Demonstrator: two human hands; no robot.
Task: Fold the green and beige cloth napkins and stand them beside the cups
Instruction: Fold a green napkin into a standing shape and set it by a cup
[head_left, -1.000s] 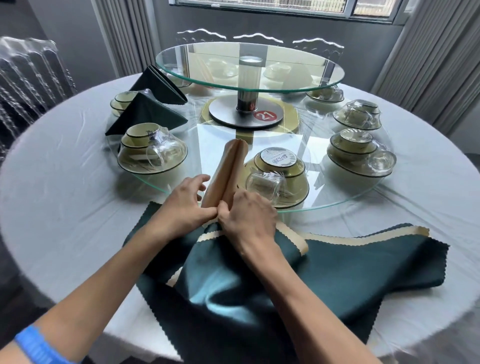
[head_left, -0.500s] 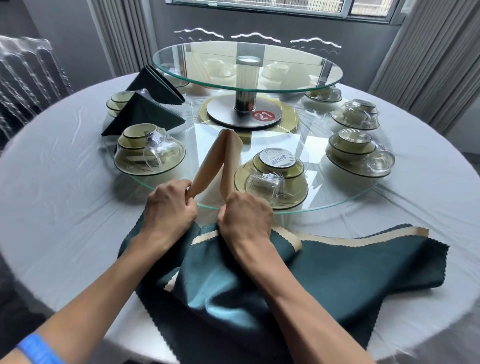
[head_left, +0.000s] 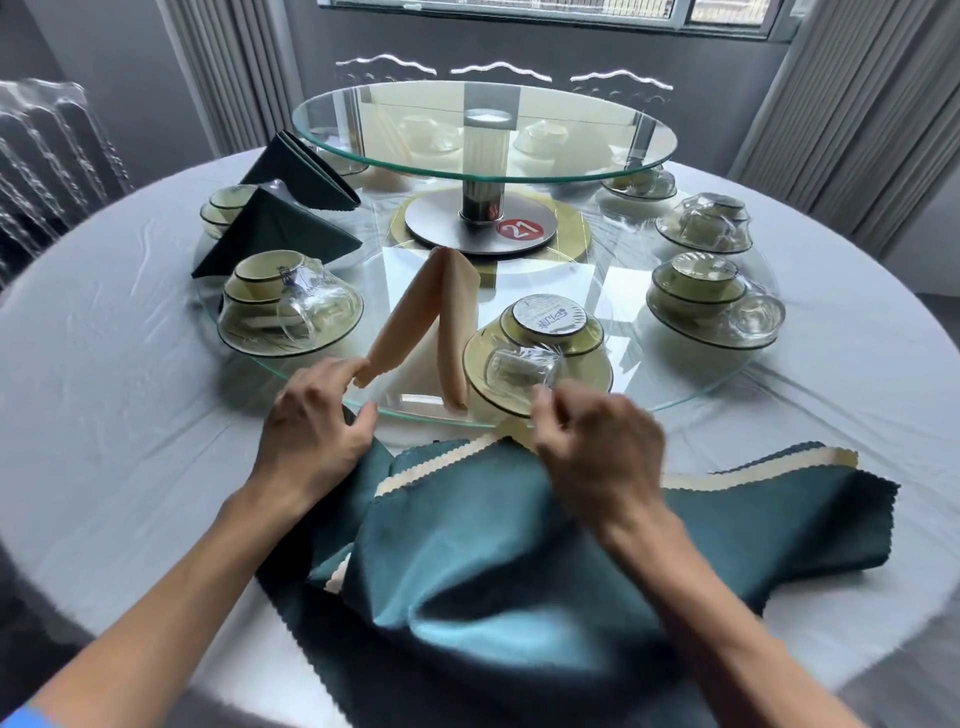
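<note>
Round table (head_left: 130, 374), white cloth, fills the view. Glass turntable (head_left: 727, 384) sits at centre, with a smaller raised glass tier (head_left: 613, 161) at 12 o'clock. Loose green napkins (head_left: 519, 571), beige edges showing between them, lie heaped at 6 o'clock, draped over the near table edge. Two folded green napkins (head_left: 280, 228) stand at 10 o'clock beside wrapped cup sets. Beige napkin (head_left: 447, 312) stands tent-shaped on the turntable, just left of the nearest cup set (head_left: 540, 353). Left hand (head_left: 311, 431), fingers loosely spread, touches the beige napkin's left foot with a fingertip. Right hand (head_left: 597, 457) is blurred, fingers curled; grip cannot be told.
</note>
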